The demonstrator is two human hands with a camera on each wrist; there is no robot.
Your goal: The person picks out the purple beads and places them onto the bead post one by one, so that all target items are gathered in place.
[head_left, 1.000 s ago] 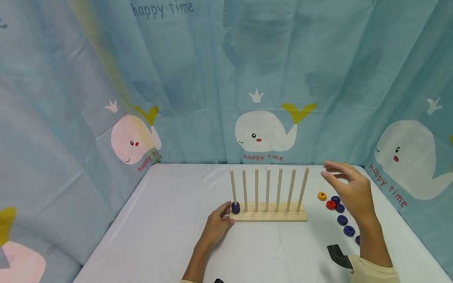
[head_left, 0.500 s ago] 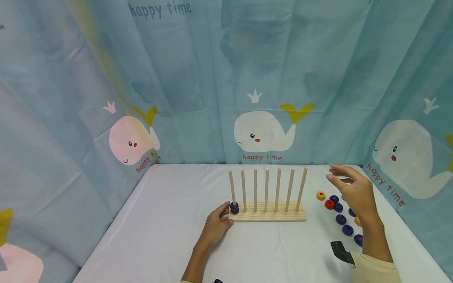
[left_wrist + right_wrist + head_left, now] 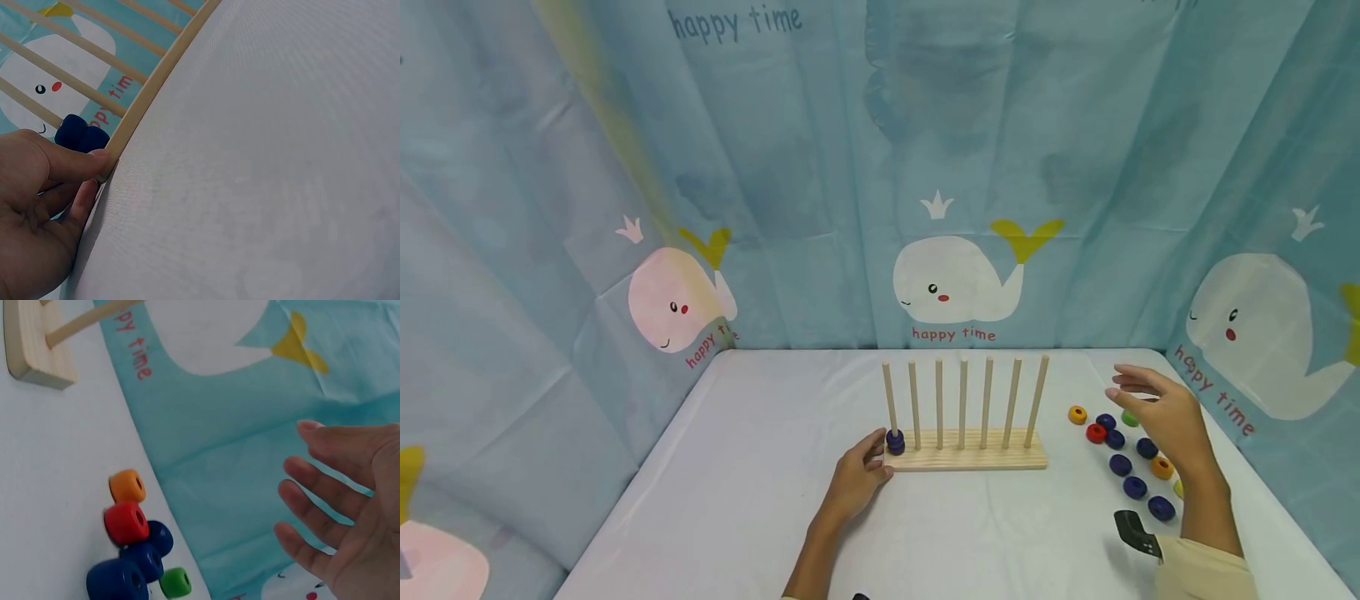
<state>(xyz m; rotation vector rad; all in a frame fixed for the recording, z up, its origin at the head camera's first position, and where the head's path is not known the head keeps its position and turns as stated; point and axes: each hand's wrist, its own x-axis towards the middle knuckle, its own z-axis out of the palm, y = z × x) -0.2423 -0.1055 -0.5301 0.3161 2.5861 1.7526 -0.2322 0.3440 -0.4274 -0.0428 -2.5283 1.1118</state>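
A wooden peg rack (image 3: 966, 454) stands on the table, with several upright pegs in a row on its flat base. Two dark blue beads (image 3: 896, 442) are stacked on its leftmost peg. My left hand (image 3: 855, 479) grips the left end of the base, its thumb at the front edge, as the left wrist view shows up close. Over the right side of the table, my right hand (image 3: 1168, 417) hangs in the air with fingers apart and nothing between them. Below and beside it lie loose beads, among them a red bead (image 3: 127, 522), an orange bead (image 3: 127, 486) and a green bead (image 3: 175, 583).
More blue beads (image 3: 1135, 487) and a second orange bead (image 3: 1162, 467) trail towards the front right. A yellow-green bead (image 3: 1179, 489) is partly hidden by the right forearm. Behind the white tabletop (image 3: 760, 467) hangs a blue curtain (image 3: 820, 208) printed with whales.
My right hand has moved right and slightly down, uncovering more of the loose beads. The left hand keeps its grip on the rack. The head view has shifted a little.
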